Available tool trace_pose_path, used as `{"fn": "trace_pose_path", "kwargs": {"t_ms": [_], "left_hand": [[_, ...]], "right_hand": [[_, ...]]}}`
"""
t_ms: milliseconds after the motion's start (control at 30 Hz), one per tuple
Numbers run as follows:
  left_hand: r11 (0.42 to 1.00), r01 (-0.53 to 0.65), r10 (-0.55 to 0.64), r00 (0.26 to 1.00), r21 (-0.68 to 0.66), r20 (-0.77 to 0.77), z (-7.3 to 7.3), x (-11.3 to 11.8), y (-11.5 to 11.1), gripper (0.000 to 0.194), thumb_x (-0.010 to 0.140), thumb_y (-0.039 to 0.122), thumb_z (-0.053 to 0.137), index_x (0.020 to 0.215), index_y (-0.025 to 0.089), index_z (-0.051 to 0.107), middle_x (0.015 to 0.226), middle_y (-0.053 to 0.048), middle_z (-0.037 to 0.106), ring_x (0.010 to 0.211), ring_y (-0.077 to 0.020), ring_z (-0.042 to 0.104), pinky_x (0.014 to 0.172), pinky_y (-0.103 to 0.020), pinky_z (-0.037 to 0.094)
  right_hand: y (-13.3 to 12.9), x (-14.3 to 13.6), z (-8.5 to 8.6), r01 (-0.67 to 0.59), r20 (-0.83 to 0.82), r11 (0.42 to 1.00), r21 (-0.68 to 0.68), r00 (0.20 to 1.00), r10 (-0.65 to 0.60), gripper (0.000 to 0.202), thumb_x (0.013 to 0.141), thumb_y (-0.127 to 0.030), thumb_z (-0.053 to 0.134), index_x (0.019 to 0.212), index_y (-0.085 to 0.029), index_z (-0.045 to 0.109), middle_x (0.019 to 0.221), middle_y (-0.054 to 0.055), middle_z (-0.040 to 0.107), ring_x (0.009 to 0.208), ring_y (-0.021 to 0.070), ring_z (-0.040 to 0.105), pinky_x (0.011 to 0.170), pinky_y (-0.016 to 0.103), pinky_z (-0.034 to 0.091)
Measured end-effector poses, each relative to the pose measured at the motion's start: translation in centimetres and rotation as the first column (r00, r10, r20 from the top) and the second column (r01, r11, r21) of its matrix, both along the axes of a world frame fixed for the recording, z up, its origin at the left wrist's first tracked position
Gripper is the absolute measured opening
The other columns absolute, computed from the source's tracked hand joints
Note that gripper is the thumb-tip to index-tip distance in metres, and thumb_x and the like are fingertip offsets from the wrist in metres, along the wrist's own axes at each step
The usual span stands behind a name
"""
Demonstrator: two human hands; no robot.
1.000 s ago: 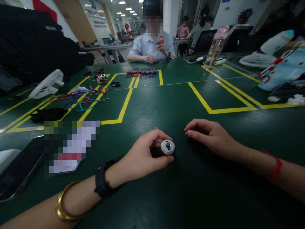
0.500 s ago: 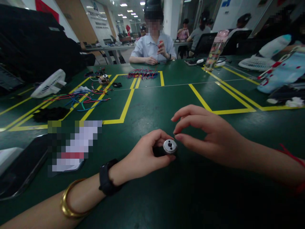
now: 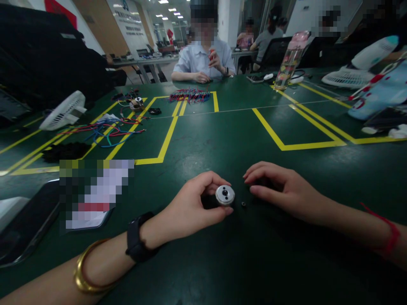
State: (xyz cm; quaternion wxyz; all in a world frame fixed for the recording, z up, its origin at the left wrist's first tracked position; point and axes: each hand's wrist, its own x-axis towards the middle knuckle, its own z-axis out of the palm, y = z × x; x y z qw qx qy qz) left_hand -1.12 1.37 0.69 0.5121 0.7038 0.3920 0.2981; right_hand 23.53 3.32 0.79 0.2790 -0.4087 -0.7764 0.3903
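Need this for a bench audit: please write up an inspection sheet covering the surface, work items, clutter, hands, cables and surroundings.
Surface: green table with yellow tape outlines.
Work items: round metal part, holed face up; small round piece loose on the table, apart from both hands.
Clutter: white fan, dark heap and dark device at left; bottle on the right.
Hands: left hand has its fingers around the round metal part; right hand open, holding nothing visible.
Cables: coloured wires beyond the dark heap; wire bundle farther off.
Surroundings: person across the table; other people behind.
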Motion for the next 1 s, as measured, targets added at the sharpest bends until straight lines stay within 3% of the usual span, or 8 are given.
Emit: {"fn": "trace_pose_path", "kwargs": {"t_ms": [100,200,333,433,500,733,867,1000], "left_hand": [[1.000,0.001,-0.001,1.000,-0.008,-0.009,0.0,0.0,0.1,0.035,0.076,0.016,0.073,0.106,0.017,0.055,0.107,-0.007,0.067,0.098,-0.0198,0.065,0.087,-0.034,0.052],[1.000,0.002,-0.002,1.000,-0.020,-0.007,-0.1,0.0,0.1,0.035,0.077,0.016,0.073,0.107,0.017,0.055,0.108,-0.007,0.067,0.098,-0.0201,0.066,0.087,-0.035,0.052],[1.000,-0.006,0.006,1.000,0.012,-0.009,-0.1,0.0,0.0,0.034,0.076,0.016,0.073,0.105,0.017,0.056,0.105,-0.006,0.067,0.096,-0.0190,0.065,0.085,-0.032,0.052],[0.999,-0.011,0.011,1.000,0.033,-0.003,-0.2,0.1,0.0,0.033,0.076,0.014,0.072,0.105,0.017,0.057,0.101,-0.005,0.067,0.093,-0.0176,0.065,0.083,-0.031,0.052],[0.999,-0.009,0.009,1.000,0.038,0.010,-0.2,0.2,-0.1,0.033,0.075,0.013,0.072,0.104,0.017,0.057,0.100,-0.004,0.066,0.092,-0.0172,0.065,0.083,-0.030,0.052],[0.999,-0.028,0.028,1.000,0.040,0.003,-0.1,0.3,-0.1,0.030,0.074,0.015,0.072,0.098,0.018,0.055,0.092,-0.001,0.064,0.085,-0.0155,0.063,0.075,-0.026,0.051],[0.999,-0.036,0.036,0.999,0.037,0.008,-0.3,0.3,0.0,0.027,0.074,0.018,0.071,0.095,0.018,0.054,0.090,0.000,0.061,0.083,-0.0163,0.062,0.074,-0.028,0.052],[0.999,-0.023,0.022,0.999,0.037,0.025,-0.4,0.3,0.0,0.025,0.074,0.017,0.070,0.092,0.018,0.053,0.086,0.001,0.060,0.079,-0.0151,0.061,0.071,-0.027,0.051]], "right_hand": [[0.7,0.7,-0.5,0.173,-0.177,0.963,-0.207,0.961,-0.211,0.020,0.086,-0.039,0.065,0.097,-0.022,0.066,0.097,0.005,0.068,0.086,0.0193,0.065,0.075,0.033,0.052],[1.0,1.0,-0.9,0.214,-0.234,0.946,-0.245,0.933,-0.272,0.019,0.087,-0.038,0.064,0.096,-0.021,0.066,0.089,0.003,0.067,0.081,0.0175,0.065,0.073,0.031,0.051],[0.2,0.3,-0.3,0.018,0.019,1.000,-0.021,1.000,-0.018,0.011,0.087,-0.027,0.062,0.096,-0.021,0.065,0.098,0.005,0.065,0.091,0.0192,0.062,0.081,0.035,0.049],[-0.5,-0.5,0.3,-0.208,0.268,0.967,0.147,0.950,0.163,0.017,0.082,-0.022,0.065,0.100,-0.023,0.066,0.112,0.006,0.061,0.103,0.0230,0.057,0.089,0.041,0.046],[-0.6,-0.9,0.5,-0.267,0.362,0.946,0.186,0.913,0.186,0.014,0.083,-0.023,0.065,0.097,-0.024,0.067,0.115,0.006,0.060,0.105,0.0244,0.056,0.090,0.044,0.045],[0.0,-2.8,2.6,-0.072,0.083,0.948,0.311,0.995,0.048,0.008,0.088,-0.025,0.062,0.095,-0.022,0.064,0.103,0.005,0.062,0.098,0.0191,0.059,0.087,0.033,0.047],[-0.2,-4.4,3.8,-0.190,0.151,0.914,0.358,0.978,0.144,0.007,0.088,-0.023,0.062,0.094,-0.022,0.066,0.104,0.005,0.063,0.097,0.0192,0.060,0.087,0.033,0.047],[-0.3,-4.7,3.5,-0.245,0.205,0.905,0.348,0.962,0.181,0.009,0.088,-0.021,0.061,0.095,-0.021,0.067,0.104,0.005,0.064,0.095,0.0192,0.060,0.087,0.036,0.047]]}}
